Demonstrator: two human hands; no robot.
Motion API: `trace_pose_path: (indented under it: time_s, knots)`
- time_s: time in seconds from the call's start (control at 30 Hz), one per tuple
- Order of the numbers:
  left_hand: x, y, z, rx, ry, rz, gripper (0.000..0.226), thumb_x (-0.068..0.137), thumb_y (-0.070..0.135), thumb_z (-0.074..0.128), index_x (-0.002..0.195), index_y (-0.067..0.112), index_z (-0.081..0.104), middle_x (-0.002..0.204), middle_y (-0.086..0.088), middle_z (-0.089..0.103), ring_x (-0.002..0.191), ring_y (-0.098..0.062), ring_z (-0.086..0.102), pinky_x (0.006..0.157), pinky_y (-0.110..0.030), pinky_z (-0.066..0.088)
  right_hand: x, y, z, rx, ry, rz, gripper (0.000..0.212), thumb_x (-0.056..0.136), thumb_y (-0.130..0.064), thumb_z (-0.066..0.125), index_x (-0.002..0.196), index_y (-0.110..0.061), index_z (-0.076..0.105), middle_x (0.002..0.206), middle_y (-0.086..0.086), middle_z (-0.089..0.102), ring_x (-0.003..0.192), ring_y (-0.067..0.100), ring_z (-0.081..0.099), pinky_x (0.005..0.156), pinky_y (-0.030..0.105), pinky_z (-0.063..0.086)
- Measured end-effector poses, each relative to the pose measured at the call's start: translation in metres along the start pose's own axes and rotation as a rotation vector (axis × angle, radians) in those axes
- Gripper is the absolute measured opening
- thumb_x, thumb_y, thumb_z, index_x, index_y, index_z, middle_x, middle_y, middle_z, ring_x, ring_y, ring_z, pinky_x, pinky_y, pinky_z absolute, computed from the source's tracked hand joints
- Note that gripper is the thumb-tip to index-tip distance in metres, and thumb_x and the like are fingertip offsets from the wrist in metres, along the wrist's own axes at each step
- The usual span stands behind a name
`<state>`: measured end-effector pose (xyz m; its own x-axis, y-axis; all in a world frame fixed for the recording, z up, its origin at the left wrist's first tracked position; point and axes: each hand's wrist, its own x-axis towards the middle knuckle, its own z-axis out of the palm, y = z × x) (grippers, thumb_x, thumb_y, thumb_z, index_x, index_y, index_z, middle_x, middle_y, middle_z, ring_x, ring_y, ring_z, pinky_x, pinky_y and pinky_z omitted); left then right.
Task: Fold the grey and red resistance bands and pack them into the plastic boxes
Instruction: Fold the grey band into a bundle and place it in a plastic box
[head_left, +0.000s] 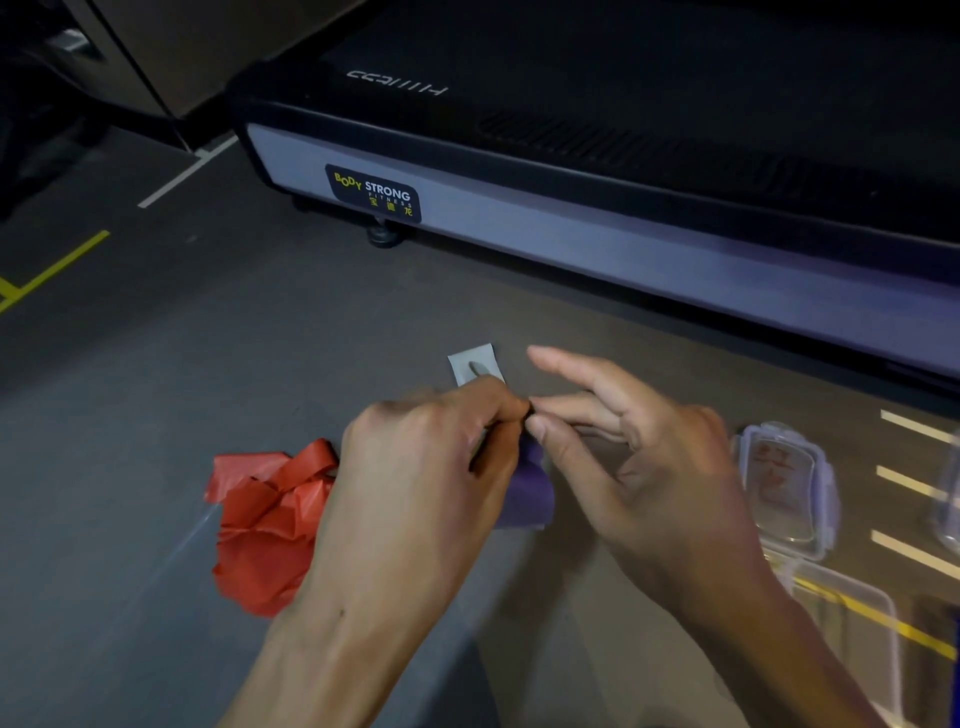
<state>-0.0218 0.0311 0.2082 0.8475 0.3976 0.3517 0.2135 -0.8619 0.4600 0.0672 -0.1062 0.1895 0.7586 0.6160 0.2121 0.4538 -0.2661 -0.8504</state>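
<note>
we look down at a dark floor in front of a treadmill bearing a body strong fitness label. our left hand has its fingers curled, pinching the top edge of the grey band, which reads purplish in this light and sits folded into a small bundle between our two hands. our right hand meets the left at that same edge, thumb and a finger closing on it while the other fingers fan out loosely above. just beyond the knuckles of the left hand a small pale rectangular piece lies on the floor. the red band lies crumpled in a loose heap on the floor, just left of our left wrist. to the right, a clear plastic box sits open with its lid flipped back beside the right hand, and both look empty from here, though the box is partly cut off by the frame
</note>
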Motion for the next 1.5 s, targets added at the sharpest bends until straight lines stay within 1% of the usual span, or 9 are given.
trace_pose_path:
  time_s: [0.17,0.3,0.47,0.63,0.77,0.87,0.93,1.07,1.5]
  knots:
    - [0.0002,-0.0015,0.0003,-0.082,0.014,-0.008,0.007,0.082,0.032,0.068,0.086,0.032,0.074,0.076,0.014,0.074,0.066,-0.004,0.068,0.062,-0.03,0.047,-0.0005,0.0068,0.0038,0.252,0.031,0.123,0.04,0.092,-0.014,0.073,0.12,-0.041,0.066,0.094,-0.026,0.076,0.099,-0.001,0.072,0.098,0.032,0.054]
    - [0.0014,-0.0018,-0.0008,-0.21,0.05,-0.058,0.01,0.081,0.027,0.075,0.087,0.034,0.075,0.085,0.021,0.074,0.073,0.008,0.068,0.067,-0.017,0.049,0.0022,0.0088,0.0021,0.436,0.031,0.174,0.034,0.092,-0.007,0.071,0.114,-0.032,0.067,0.092,-0.014,0.079,0.091,0.005,0.076,0.084,0.019,0.056]
    - [0.0021,0.0015,-0.0059,-0.227,0.021,-0.036,0.013,0.08,0.022,0.077,0.084,0.034,0.075,0.096,0.027,0.071,0.077,0.015,0.065,0.067,-0.002,0.044,0.0032,0.0094,0.003,0.512,0.065,0.203,0.031,0.092,-0.002,0.07,0.112,-0.027,0.068,0.091,-0.009,0.08,0.088,0.008,0.077,0.077,0.015,0.055]
    - [0.0018,0.0024,-0.0068,-0.224,-0.022,-0.029,0.01,0.079,0.023,0.076,0.083,0.032,0.074,0.083,0.024,0.073,0.073,0.009,0.066,0.066,-0.007,0.046,0.0021,0.0089,0.0043,0.444,0.108,0.207,0.028,0.093,-0.009,0.071,0.11,-0.03,0.069,0.091,-0.013,0.079,0.082,0.011,0.077,0.063,0.02,0.06]
    - [0.0017,0.0033,-0.0078,-0.213,-0.067,-0.031,0.009,0.078,0.023,0.076,0.082,0.031,0.074,0.077,0.026,0.073,0.071,0.014,0.065,0.065,-0.003,0.044,0.002,0.0084,0.0038,0.373,0.131,0.186,0.028,0.092,-0.013,0.073,0.11,-0.034,0.07,0.092,-0.015,0.079,0.092,0.005,0.075,0.087,0.032,0.059]
    - [0.0021,0.0048,-0.0083,-0.211,-0.072,-0.022,0.012,0.074,0.019,0.076,0.08,0.029,0.073,0.078,0.028,0.072,0.07,0.022,0.061,0.065,0.004,0.038,0.0026,0.0096,0.0026,0.351,0.131,0.183,0.028,0.093,-0.012,0.073,0.11,-0.035,0.07,0.094,-0.014,0.079,0.094,0.005,0.075,0.093,0.041,0.057]
    - [0.0031,0.0035,-0.0065,-0.192,-0.048,-0.013,0.011,0.074,0.02,0.076,0.081,0.029,0.073,0.084,0.027,0.072,0.071,0.018,0.063,0.065,0.0,0.042,0.0019,0.0094,0.0018,0.341,0.108,0.176,0.029,0.093,-0.013,0.072,0.113,-0.034,0.07,0.095,-0.015,0.079,0.096,0.005,0.075,0.095,0.042,0.057]
    - [0.0031,-0.0008,-0.0023,-0.132,0.007,-0.024,0.01,0.078,0.028,0.073,0.086,0.034,0.074,0.078,0.019,0.074,0.067,0.003,0.068,0.063,-0.021,0.048,-0.0006,0.0056,0.0015,0.294,0.055,0.16,0.029,0.094,-0.016,0.071,0.116,-0.034,0.069,0.096,-0.022,0.077,0.099,0.0,0.073,0.097,0.037,0.055]
    - [0.0031,-0.0009,-0.0014,-0.149,0.028,-0.045,0.007,0.081,0.029,0.073,0.086,0.033,0.075,0.08,0.021,0.074,0.068,0.004,0.068,0.063,-0.024,0.05,0.0005,0.0035,0.001,0.137,0.028,0.114,0.04,0.088,-0.026,0.075,0.123,-0.043,0.066,0.098,-0.035,0.072,0.106,-0.008,0.067,0.106,0.038,0.049]
